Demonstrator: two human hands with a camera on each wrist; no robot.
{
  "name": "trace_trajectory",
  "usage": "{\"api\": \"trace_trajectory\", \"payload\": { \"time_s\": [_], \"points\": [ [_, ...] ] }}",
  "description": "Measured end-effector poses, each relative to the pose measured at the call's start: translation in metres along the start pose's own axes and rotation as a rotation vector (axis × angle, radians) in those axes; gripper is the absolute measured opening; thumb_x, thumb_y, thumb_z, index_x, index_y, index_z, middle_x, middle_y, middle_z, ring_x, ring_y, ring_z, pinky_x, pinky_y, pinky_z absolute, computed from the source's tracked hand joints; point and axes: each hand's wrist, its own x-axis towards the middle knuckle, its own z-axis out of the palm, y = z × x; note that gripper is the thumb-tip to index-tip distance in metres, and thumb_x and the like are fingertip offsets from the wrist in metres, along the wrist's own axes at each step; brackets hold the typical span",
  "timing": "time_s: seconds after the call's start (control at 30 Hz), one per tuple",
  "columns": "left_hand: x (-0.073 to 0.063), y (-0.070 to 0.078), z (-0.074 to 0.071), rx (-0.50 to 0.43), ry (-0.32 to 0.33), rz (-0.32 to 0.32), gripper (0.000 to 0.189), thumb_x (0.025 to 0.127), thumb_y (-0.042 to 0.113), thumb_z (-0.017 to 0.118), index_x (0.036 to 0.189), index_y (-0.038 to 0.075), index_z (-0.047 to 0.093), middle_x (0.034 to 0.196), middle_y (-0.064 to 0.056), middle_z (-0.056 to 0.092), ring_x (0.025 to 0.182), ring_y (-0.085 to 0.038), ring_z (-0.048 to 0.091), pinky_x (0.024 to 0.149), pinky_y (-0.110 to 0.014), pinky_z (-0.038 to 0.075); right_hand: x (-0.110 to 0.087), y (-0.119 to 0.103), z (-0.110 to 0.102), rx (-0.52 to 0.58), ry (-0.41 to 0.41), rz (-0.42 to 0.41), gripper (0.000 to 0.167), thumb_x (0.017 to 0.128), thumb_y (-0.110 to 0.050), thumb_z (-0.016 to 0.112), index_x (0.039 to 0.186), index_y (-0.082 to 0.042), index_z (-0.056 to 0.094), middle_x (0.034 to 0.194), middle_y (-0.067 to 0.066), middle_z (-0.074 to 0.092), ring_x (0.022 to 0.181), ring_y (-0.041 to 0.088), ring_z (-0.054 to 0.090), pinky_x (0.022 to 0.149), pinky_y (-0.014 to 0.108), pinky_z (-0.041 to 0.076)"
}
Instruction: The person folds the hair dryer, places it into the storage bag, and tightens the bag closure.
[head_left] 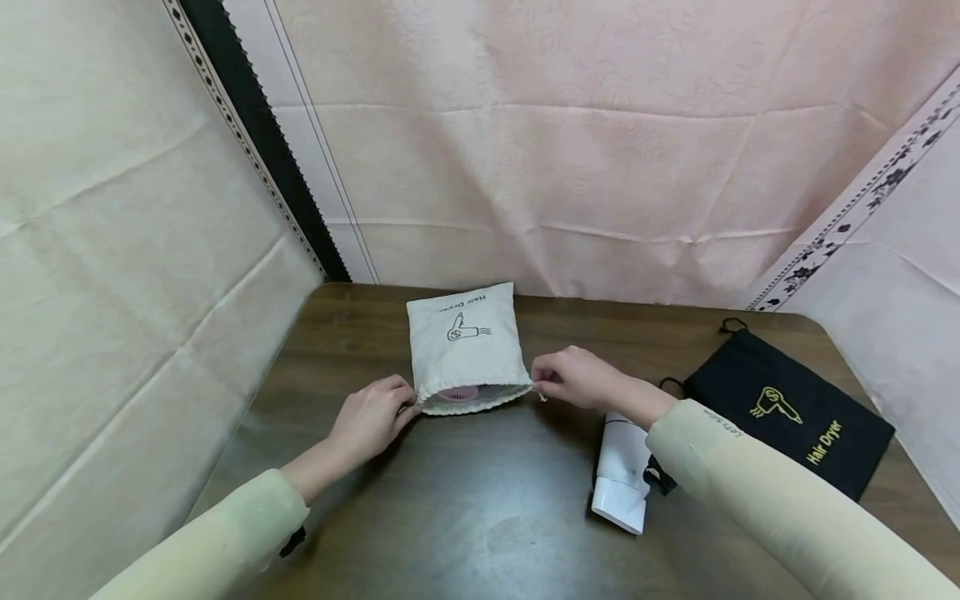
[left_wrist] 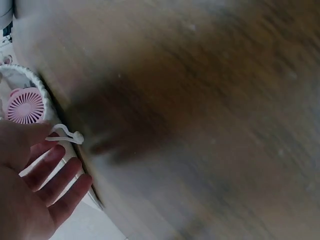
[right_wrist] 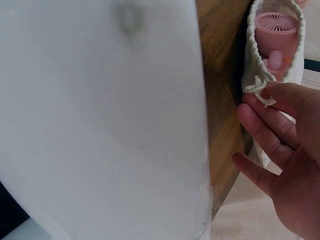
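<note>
Pink round-vented device (right_wrist: 276, 37) sits inside cream cloth drawstring bag (head_left: 467, 354), closing seemingly remains; left hand (head_left: 372, 417) pinches its nine-o'clock mouth corner, right hand (head_left: 576, 378) three-o'clock

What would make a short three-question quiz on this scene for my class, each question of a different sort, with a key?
1. Multiple choice: What colour is the hair dryer showing inside the cream drawstring bag?
A) Black
B) Pink
C) Green

2. True or false: In the head view, the black drawstring pouch lies to the right of the cream drawstring bag.

3. Fill in the blank: The left hand and right hand hold the cream drawstring bag at opposite sides of its open ____.

Key:
1. B
2. True
3. mouth
</note>
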Motion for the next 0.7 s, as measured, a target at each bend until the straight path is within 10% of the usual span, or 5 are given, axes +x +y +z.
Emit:
{"api": "trace_trajectory", "payload": {
  "time_s": [0.7],
  "points": [
    [0.027,-0.025,-0.053,-0.062,0.053,0.055,0.009,0.101,0.018,0.075,0.101,0.01,0.078,0.103,-0.004,0.075,0.087,-0.022,0.073,0.072,-0.048,0.061,-0.013,-0.011,-0.048,-0.22,0.087,-0.079,0.012,0.095,0.0,0.074,0.095,-0.009,0.081,0.09,-0.003,0.073,0.078,0.01,0.063,0.073,0.036,0.058]
  ]
}}
